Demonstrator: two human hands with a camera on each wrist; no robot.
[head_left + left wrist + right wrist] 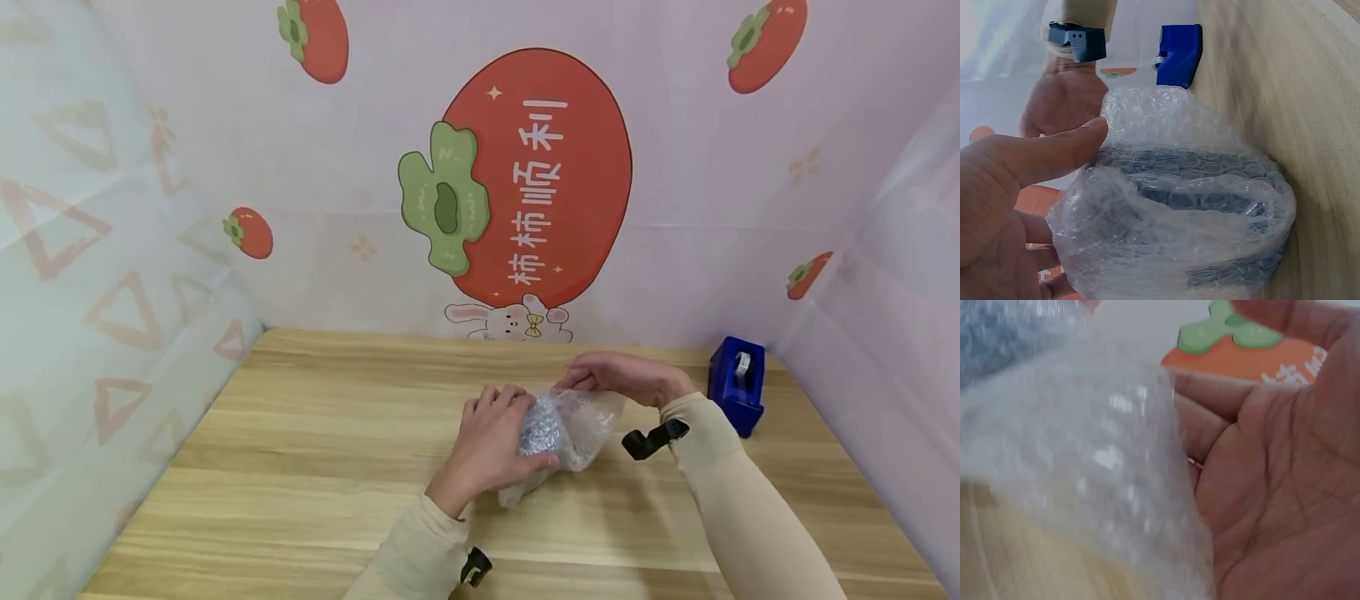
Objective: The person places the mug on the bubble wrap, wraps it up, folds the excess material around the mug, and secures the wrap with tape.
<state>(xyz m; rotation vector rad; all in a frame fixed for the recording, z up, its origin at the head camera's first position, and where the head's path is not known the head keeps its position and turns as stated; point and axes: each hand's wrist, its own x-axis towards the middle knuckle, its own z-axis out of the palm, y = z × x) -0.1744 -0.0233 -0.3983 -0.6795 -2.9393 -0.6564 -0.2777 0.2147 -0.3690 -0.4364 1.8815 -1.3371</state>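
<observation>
A bundle in clear bubble wrap point(542, 437) lies on the table. Something dark shows through the layers in the left wrist view, but its kind is hidden. My left hand point(491, 442) grips the bundle from the left, thumb on the near side and fingers over the far side. To the right, a loose flap of the bubble wrap point(1104, 450) sticks out from the bundle. Behind that flap is my right hand point(626, 377), its fingers extended and palm toward the wrap. In the right wrist view its fingertips are partly hidden by the plastic.
A blue tape dispenser point(737, 385) with a small roll stands at the table's right rear. Printed cloth walls point(360, 167) enclose the wooden table point(315, 433) at the back and both sides. Each sleeve carries a black wrist mount point(655, 439).
</observation>
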